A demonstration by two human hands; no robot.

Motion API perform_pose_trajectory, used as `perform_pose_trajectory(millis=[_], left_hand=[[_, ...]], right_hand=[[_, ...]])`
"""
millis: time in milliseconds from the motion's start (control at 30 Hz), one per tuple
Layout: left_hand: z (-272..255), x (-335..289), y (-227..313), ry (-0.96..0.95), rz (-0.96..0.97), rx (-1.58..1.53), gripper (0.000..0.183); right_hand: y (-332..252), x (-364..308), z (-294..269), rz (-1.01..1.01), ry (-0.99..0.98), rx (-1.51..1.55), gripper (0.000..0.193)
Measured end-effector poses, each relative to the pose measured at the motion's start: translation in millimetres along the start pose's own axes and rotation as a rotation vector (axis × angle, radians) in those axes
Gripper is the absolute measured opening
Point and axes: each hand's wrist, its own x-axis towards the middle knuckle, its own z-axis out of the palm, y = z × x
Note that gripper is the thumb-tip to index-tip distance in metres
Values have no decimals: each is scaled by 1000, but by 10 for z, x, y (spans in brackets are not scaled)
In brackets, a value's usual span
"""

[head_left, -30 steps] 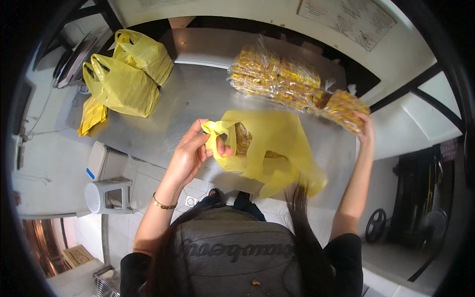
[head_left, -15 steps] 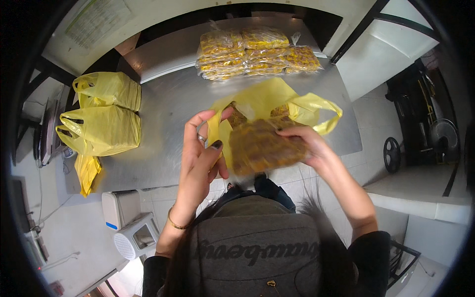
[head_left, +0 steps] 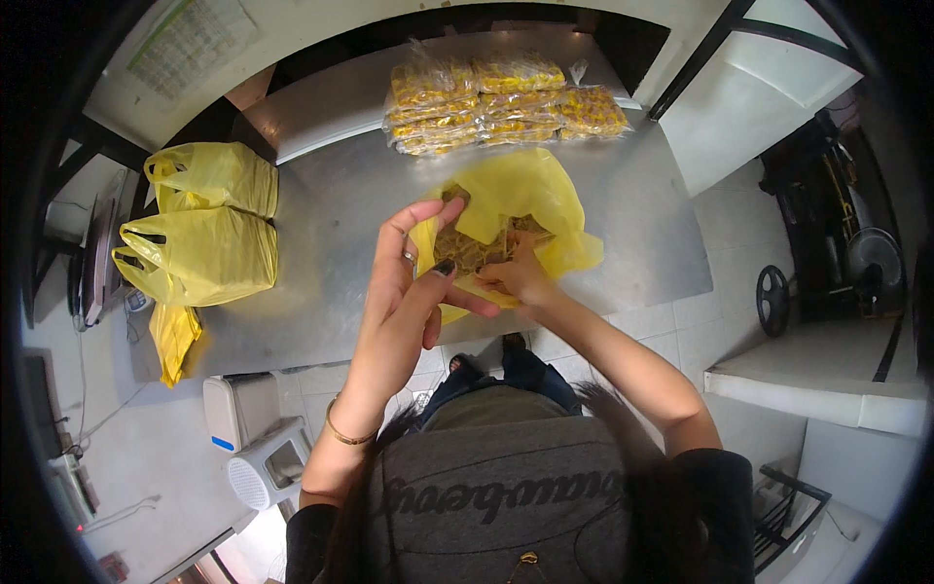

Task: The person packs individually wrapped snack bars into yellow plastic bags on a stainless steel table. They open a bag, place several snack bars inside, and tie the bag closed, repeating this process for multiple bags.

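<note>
A yellow plastic carrier bag (head_left: 559, 195) stands with its mouth spread on the steel table, near the front edge. My left hand (head_left: 409, 282) grips its left rim, the fingers and thumb hooked around the edge. Down inside the bag is my right hand (head_left: 520, 277), its fingers curled on a clear plastic pack (head_left: 472, 251) of brownish-yellow pieces. The folds of the bag partly cover the packs within, and the tips of my right fingers are partly hidden.
Several similar clear packs (head_left: 520, 102) are stacked at the table's back. Two full yellow bags (head_left: 209, 258) stand at the left, a flat yellow bag (head_left: 175, 341) hanging over the edge by them. A white bin (head_left: 241, 409) and a small stool (head_left: 272, 467) are on the floor.
My right hand has lowered the pack into the yellow bag. The bag's right handle has dropped back from view, while my left hand stays on the left rim.
</note>
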Motion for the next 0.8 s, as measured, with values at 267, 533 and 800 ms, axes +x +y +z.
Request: perform_pose_trajectory(millis=[267,533,800], left_hand=[[120,-7,182,74,-89,592,31],[470,208,-48,110,681,1565,19],[338,998,-1292,-196,264,2086,42]], right_hand=[[-358,-17,-423,-220,-155,-1343,61],[-183,-415,-922,-937,-343,-1464,37],[107,-381,-882,-987,-387,-1295,12]])
